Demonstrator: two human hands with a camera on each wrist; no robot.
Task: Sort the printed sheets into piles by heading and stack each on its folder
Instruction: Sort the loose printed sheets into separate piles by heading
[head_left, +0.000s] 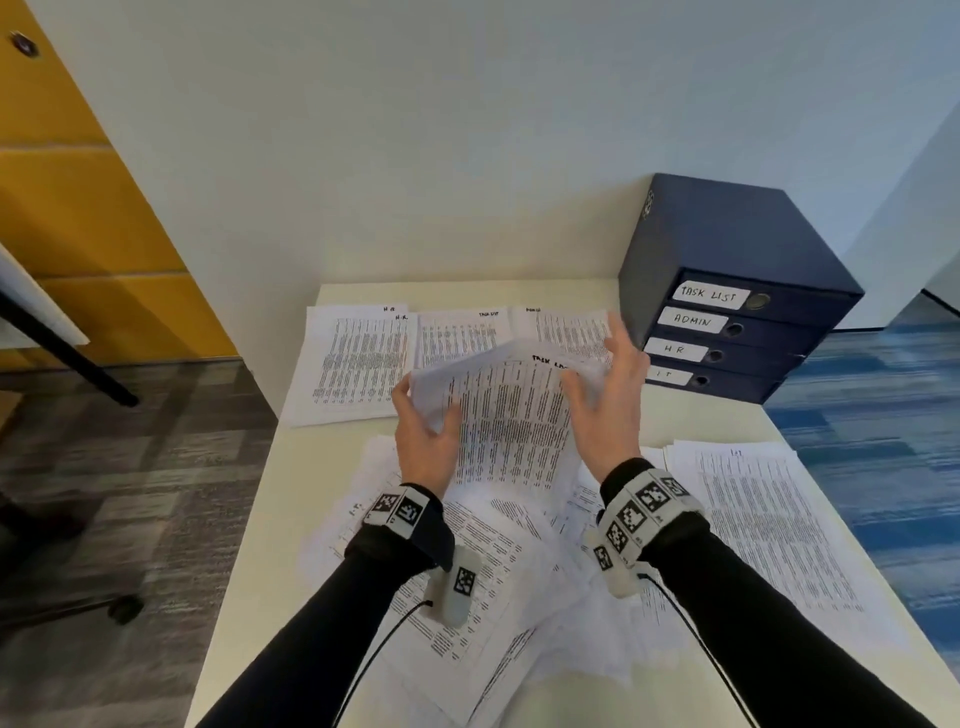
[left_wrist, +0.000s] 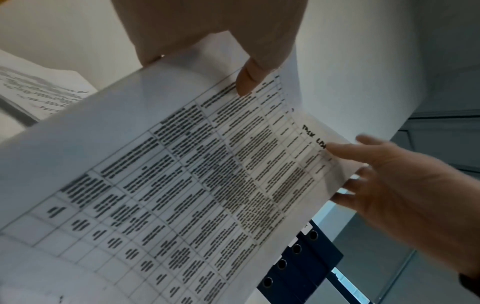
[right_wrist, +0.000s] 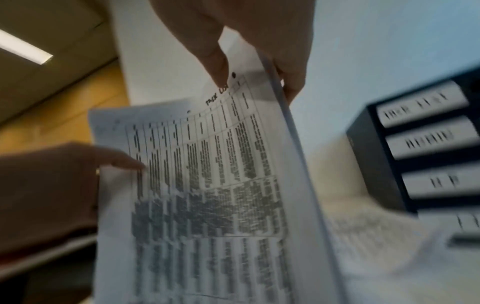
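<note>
From the head view, a thin bundle of sheets (head_left: 511, 410) headed TASK LIST is held raised above the desk (head_left: 270, 499), pinched at its left edge by the left hand (head_left: 423, 441) and at its top right corner by the right hand (head_left: 615, 387); the folders (head_left: 727, 332) stand just beyond. At the left wrist, limp, light paper is seen bowing, best taken at the edges. At the right wrist, thumb and fingers (right_wrist: 293, 82) are seen clamping the corner
</note>
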